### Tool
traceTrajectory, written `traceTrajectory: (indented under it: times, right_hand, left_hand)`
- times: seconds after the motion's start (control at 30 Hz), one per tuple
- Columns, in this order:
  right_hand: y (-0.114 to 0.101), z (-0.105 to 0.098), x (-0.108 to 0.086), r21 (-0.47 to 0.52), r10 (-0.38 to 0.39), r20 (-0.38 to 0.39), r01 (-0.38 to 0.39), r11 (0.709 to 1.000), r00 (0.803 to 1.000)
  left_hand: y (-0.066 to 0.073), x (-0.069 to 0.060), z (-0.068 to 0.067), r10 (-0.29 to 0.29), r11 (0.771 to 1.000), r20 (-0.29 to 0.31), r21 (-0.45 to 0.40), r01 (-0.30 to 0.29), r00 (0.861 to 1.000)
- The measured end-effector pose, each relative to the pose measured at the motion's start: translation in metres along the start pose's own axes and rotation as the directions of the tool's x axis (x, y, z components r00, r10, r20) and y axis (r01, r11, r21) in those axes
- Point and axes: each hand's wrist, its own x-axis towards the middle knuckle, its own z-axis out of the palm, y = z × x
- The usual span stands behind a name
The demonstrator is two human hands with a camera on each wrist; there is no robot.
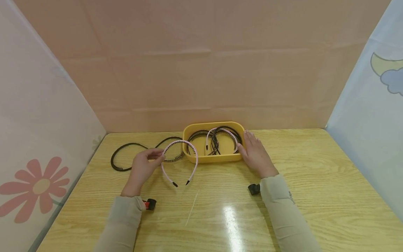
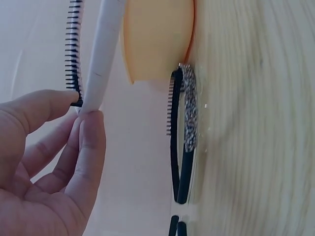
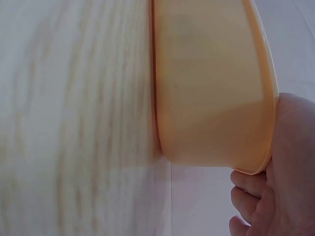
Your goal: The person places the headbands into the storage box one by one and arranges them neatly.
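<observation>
In the head view my left hand pinches a pink headband at its left side. This headband has dark comb teeth inside and black tips, and it is held in front of the yellow bin. The left wrist view shows the thumb and fingertips on the pale band. My right hand rests against the bin's right end, fingers fairly straight, thumb at the rim. Inside the bin lie several black headbands and another pink headband, overlapping.
Left of the bin, a black headband lies on the wooden table. Beside it is another black headband with a glittery section. A pink-beige backdrop stands close behind the bin, with printed panels at both sides.
</observation>
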Motion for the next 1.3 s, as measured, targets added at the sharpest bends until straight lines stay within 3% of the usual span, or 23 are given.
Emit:
traceTrajectory:
  times: [0.13,0.37,0.6,0.9,1.3]
  right_hand:
    - [-0.001,0.000,-0.001,0.015,0.006,0.007,-0.006,1.000,1.000]
    - [-0.002,0.001,-0.001,0.019,0.007,-0.001,-0.007,1.000,1.000]
    - [0.000,0.002,0.000,0.031,0.006,-0.004,-0.005,0.999,1.000]
    - [0.000,0.001,-0.002,0.046,0.009,-0.007,-0.008,0.999,1.000]
    - [0.000,0.000,-0.001,0.046,0.004,-0.011,-0.003,0.999,1.000]
  left_hand:
    - [0.003,0.000,0.005,-0.038,0.998,-0.008,-0.045,0.037,0.999]
    - [0.010,0.002,0.014,-0.009,0.998,-0.036,-0.062,0.007,0.999]
    - [0.015,0.009,0.022,-0.018,0.995,-0.062,-0.098,0.012,0.998]
    - [0.027,0.023,0.031,-0.024,0.993,-0.154,-0.120,0.006,0.988]
    - [0.042,0.043,0.048,-0.045,0.955,-0.235,-0.296,-0.027,0.971]
